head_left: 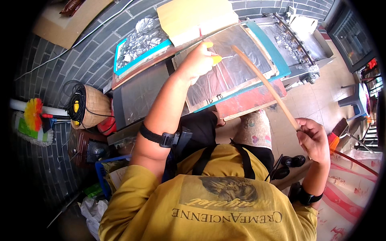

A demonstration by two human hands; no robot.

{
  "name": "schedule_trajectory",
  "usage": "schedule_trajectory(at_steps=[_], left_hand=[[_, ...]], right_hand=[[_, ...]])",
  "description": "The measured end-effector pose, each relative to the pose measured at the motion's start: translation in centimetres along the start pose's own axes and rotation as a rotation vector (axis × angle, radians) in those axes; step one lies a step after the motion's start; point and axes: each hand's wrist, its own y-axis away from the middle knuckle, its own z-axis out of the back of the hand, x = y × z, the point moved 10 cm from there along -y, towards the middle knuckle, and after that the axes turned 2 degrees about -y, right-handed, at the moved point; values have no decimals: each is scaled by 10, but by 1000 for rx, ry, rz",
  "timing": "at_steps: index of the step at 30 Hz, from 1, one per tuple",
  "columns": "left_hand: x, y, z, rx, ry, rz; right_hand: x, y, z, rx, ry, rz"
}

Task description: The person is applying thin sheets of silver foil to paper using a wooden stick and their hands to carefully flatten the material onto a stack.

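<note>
My right hand (313,140) grips the near end of a long, thin wooden stick (265,81). The stick slants up and left, and its far tip lies over a sheet of thin, shiny film (241,39). Above the left part of that sheet is my left hand (197,63), with yellow finger cots (216,59) on two fingertips. A thin pale line runs from one cot towards the stick; whether it is a tool or a crease is unclear. The sheet rests on a pale-edged board bearing marks, on top of a teal mat (280,64).
A blue-rimmed tray (144,57) of crumpled foil stands back left, beside a stack of yellow paper (193,18). A metal frame with foil scraps (283,37) is at back right. A reddish board (250,101) juts towards my knees. Left stands a woven basket (95,99) with cable.
</note>
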Motion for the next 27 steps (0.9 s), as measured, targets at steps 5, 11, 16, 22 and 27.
schedule_trajectory(at_steps=[5,11,16,22,27], left_hand=[[-22,6,-3,103,160,-97],[-11,35,58,-36,64,-20],[34,56,133,-224,-104,111],[95,78,190,-317,-162,287],[127,90,215,-411,-138,354]], right_hand=[[5,0,3,-23,-4,34],[2,3,2,-6,-25,26],[-7,-1,-1,-7,-77,82],[5,-15,-23,76,-63,63],[17,-23,-39,114,-11,84]])
